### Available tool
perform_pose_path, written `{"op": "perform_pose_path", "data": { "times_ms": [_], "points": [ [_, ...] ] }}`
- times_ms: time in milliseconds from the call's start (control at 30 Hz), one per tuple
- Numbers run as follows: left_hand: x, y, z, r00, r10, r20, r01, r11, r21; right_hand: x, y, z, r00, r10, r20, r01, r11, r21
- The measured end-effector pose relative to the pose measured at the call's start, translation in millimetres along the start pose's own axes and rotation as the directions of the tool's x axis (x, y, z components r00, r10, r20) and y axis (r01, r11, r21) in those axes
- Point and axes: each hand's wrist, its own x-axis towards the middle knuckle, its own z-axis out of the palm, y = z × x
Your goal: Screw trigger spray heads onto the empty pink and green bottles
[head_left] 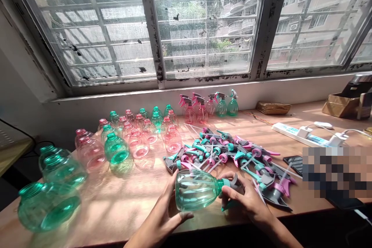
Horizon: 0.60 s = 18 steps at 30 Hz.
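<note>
Since the green spray bottle [196, 190] seems light and slick, its base is aptly cupped by the left hand [164, 210], its collar [223, 184] clasped by the right hand [248, 197].

Bare tabletop [122, 203] beside left hand [163, 210], spray-head heap [223, 157] blocking ahead, bottles [116, 149] leftward

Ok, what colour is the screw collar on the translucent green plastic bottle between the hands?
The screw collar is turquoise, seen best in the head view.
</note>
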Motion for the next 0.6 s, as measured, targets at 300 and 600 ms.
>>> {"op": "perform_pose_path", "data": {
  "times_ms": [300,600],
  "points": [
    [1.9,6.0,4.0,0.999,-0.012,0.038,0.017,0.990,-0.138,-0.3,0.5,0.1,0.999,0.032,0.009,-0.032,0.999,-0.015],
    [-4.6,0.6,-2.7,0.999,-0.011,0.042,0.003,0.986,0.166,0.4,2.0,-2.0,1.000,0.016,0.016,-0.016,0.999,-0.028]
  ]
}}
